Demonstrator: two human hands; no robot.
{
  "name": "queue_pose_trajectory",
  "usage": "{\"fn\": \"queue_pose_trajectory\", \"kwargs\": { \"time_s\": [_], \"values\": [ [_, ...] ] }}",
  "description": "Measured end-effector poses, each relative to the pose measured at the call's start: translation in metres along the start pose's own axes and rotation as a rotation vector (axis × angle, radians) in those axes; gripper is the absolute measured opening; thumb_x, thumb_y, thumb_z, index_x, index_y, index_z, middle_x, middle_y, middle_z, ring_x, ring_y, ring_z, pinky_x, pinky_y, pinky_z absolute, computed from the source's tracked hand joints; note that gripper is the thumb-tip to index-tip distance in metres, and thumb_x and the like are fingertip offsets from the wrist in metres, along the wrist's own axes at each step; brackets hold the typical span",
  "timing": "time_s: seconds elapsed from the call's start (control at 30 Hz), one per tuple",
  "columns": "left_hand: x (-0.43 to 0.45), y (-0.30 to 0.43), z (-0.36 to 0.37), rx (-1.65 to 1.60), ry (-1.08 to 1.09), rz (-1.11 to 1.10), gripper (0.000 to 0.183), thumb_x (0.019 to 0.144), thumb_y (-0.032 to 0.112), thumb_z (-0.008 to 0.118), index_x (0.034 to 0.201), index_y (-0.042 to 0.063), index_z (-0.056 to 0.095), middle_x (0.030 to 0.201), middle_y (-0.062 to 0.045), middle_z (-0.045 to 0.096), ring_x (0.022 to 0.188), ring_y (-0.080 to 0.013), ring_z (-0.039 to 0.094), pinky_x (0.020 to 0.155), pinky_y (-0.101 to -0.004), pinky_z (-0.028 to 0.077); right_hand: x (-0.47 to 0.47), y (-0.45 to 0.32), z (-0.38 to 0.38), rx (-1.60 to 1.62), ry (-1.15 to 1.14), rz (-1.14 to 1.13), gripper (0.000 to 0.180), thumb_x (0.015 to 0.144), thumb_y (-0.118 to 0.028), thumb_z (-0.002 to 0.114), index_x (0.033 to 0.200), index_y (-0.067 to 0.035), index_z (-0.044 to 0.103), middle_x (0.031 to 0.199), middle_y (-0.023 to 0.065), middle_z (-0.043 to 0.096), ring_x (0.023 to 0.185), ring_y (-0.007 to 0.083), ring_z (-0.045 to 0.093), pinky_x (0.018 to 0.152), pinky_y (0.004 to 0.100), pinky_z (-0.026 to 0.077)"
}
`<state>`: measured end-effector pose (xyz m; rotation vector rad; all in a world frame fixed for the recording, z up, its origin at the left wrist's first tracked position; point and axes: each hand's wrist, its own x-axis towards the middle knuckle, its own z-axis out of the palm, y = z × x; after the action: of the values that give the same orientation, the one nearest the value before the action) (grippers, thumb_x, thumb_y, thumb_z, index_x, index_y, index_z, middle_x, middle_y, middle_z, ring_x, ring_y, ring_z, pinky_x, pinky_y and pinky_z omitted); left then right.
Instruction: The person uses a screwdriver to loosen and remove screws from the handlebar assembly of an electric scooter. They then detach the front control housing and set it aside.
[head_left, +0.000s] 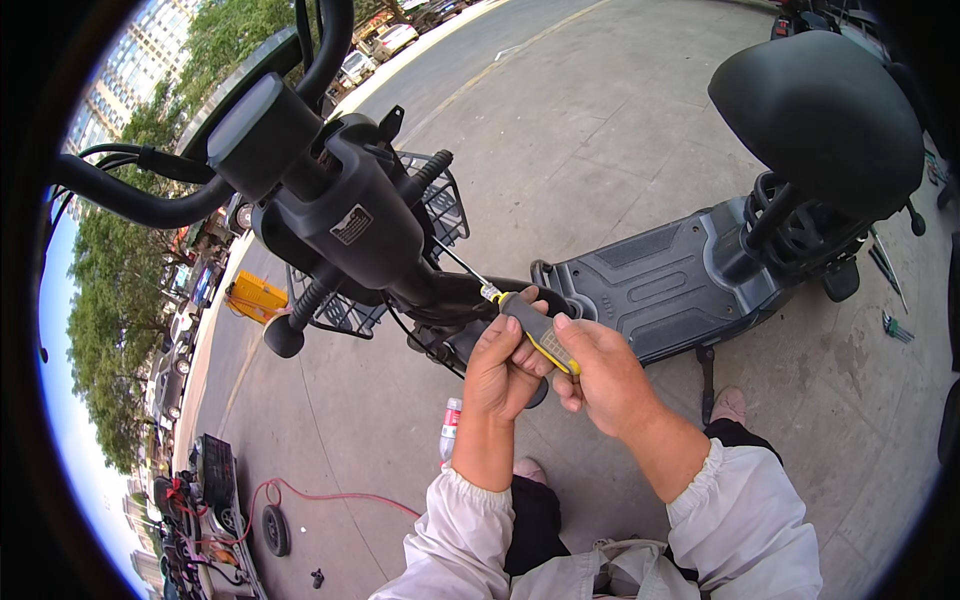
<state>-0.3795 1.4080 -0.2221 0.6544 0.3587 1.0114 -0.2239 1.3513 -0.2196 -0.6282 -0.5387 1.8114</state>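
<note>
Both my hands are on a screwdriver (541, 330) with a grey and yellow handle and a long thin metal shaft. My left hand (496, 371) has its thumb and fingers around the handle. At the handle's rear end, my right hand (609, 369) grips it with the thumb on top. The shaft points up and left toward the black front column cover (375, 225) of an electric scooter; whether the tip touches anything cannot be seen. Below the column, the black footboard (652, 277) stretches right to the padded seat (821, 120).
Handlebars (187, 202) and a wire basket (442, 199) are at the scooter's front. A plastic bottle (450, 429) stands by my left forearm. A red hose (337, 495) and a small tyre (276, 530) lie on the pavement. Hex keys (896, 328) lie at right; a yellow box (256, 298) stands behind.
</note>
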Motion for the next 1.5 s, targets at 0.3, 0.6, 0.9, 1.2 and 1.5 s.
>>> {"fn": "queue_pose_trajectory", "kwargs": {
  "time_s": [0.3,0.6,0.9,1.2,1.5],
  "values": [
    [0.001,-0.004,-0.015,0.101,0.112,0.007,0.042,0.097,0.027,0.063,0.127,-0.002,0.055,0.107,-0.011,0.065,0.098,-0.0213,0.066,0.089,-0.0363,0.056,0.000,0.008,0.025,-0.955,0.390,-0.683,0.040,0.083,-0.013,0.074,0.115,0.000,0.055,0.102,0.0137,0.060,0.095,0.0278,0.061,0.086,0.0390,0.050],
    [0.003,0.003,0.005,0.076,0.053,0.007,0.048,0.097,0.018,0.062,0.137,-0.005,0.045,0.119,-0.012,0.064,0.065,-0.0070,0.045,0.062,-0.0231,0.043,0.003,-0.001,0.014,-0.223,0.203,-0.235,0.036,0.092,-0.022,0.069,0.111,0.004,0.055,0.084,0.0070,0.061,0.074,0.0184,0.061,0.072,0.0330,0.053],
    [0.006,0.004,-0.006,0.112,-0.001,0.045,0.049,0.095,0.015,0.063,0.136,-0.006,0.044,0.112,-0.016,0.065,0.082,-0.0136,0.061,0.067,-0.0239,0.051,0.007,0.006,0.019,-0.410,0.251,-0.393,0.031,0.091,-0.023,0.069,0.107,0.001,0.056,0.090,0.0086,0.060,0.075,0.0158,0.060,0.066,0.0312,0.050],
    [0.005,0.014,-0.024,-0.097,0.112,0.060,0.048,0.094,0.015,0.051,0.134,-0.011,0.047,0.119,-0.020,0.063,0.095,-0.0233,0.059,0.074,-0.0317,0.050,0.013,0.003,0.013,-0.424,0.219,-0.338,0.028,0.093,-0.018,0.064,0.106,0.007,0.062,0.093,0.0112,0.068,0.080,0.0133,0.063,0.073,0.0274,0.052],
    [0.004,0.024,-0.042,-0.293,0.204,0.103,0.046,0.098,0.015,0.046,0.135,-0.012,0.045,0.134,-0.024,0.054,0.123,-0.0347,0.053,0.106,-0.0416,0.047,-0.025,-0.010,-0.005,-0.545,0.259,-0.302,0.032,0.090,-0.018,0.067,0.110,0.007,0.062,0.093,0.0110,0.067,0.079,0.0126,0.062,0.070,0.0273,0.050]
  ]
}}
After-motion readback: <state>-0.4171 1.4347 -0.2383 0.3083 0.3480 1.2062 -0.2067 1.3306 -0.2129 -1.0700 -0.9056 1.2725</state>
